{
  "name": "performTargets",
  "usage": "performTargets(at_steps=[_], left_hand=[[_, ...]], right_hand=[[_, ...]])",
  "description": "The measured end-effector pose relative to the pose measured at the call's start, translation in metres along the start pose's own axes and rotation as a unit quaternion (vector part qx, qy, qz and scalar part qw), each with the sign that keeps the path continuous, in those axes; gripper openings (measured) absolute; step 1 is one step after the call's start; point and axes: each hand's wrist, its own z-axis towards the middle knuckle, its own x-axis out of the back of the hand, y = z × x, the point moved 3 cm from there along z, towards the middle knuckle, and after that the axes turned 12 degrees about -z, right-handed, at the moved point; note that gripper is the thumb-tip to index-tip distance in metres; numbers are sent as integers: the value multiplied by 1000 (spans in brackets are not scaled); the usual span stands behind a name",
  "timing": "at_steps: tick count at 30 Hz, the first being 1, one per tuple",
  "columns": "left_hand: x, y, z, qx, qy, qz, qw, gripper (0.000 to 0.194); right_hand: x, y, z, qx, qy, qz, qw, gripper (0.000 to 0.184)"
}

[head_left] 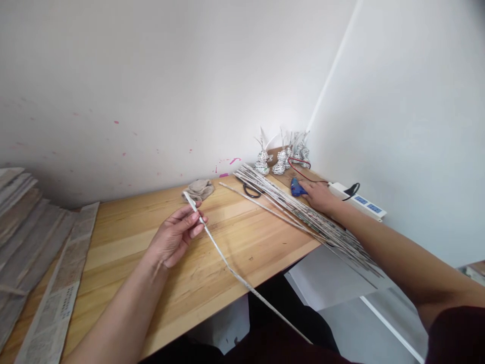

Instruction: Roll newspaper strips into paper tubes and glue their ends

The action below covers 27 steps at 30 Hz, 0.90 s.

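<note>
Between the thumb and fingers of my left hand (182, 235) is a long thin rolled newspaper stick (217, 248). Its flat whitish end points up and away, while the bent length runs down past the table edge toward my lap. At the far right of the table, my right hand (318, 196) is closed on a blue glue gun (297, 187), which lies low over the brown cardboard; part of its grip is hidden by my fingers. A bundle of newspaper sticks (288, 202) lies just left of my right forearm.
Black-handled scissors (251, 191) lie partly under the bundle. A crumpled grey cloth (200, 189) rests by the wall. Woven paper figures (280, 162) stand in the back corner. A white power strip (358, 201) lies at right; stacked newspaper strips (30, 253) occupy the left side.
</note>
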Motion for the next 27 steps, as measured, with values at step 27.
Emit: performTargets(at_steps=[27], left_hand=[[1,5,4,-13,-3,-61,998,31]], right_hand=[[167,-255,-3,205,327,453,804,23]])
